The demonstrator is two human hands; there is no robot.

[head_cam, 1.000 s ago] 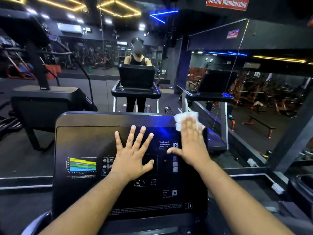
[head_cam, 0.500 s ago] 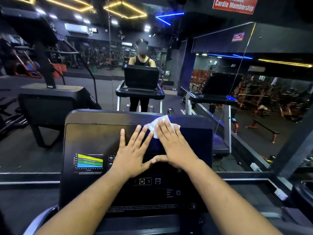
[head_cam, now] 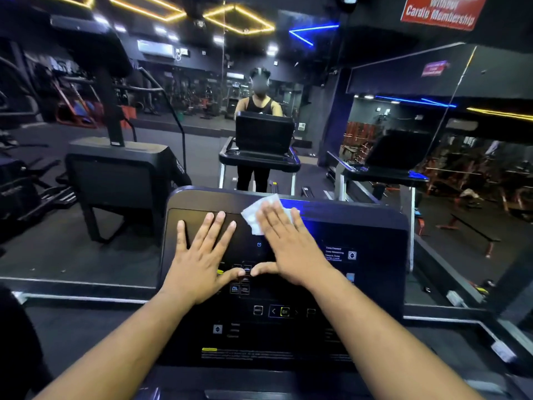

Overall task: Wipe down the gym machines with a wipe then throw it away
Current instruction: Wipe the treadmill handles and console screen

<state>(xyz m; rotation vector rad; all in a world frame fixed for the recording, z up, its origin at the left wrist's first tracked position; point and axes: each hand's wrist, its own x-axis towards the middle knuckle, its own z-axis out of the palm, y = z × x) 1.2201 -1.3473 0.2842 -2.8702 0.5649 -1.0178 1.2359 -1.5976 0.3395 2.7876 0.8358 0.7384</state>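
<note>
Wipe (head_cam: 261,212) flat under right hand (head_cam: 291,246).

A red sign (head_cam: 439,10) high on the wall reads "Cardio Membership". The console (head_cam: 375,232) shows an "OK" button (head_cam: 284,312); its other lettering is too blurred to read.

A dim gym: a treadmill console (head_cam: 288,284) faces a wall mirror (head_cam: 202,111), weight racks (head_cam: 78,108) stand behind, and a red "Cardio Membership" sign (head_cam: 438,10) hangs overhead.

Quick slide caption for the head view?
Right hand presses white wipe on treadmill console; left hand flat beside it.
</note>
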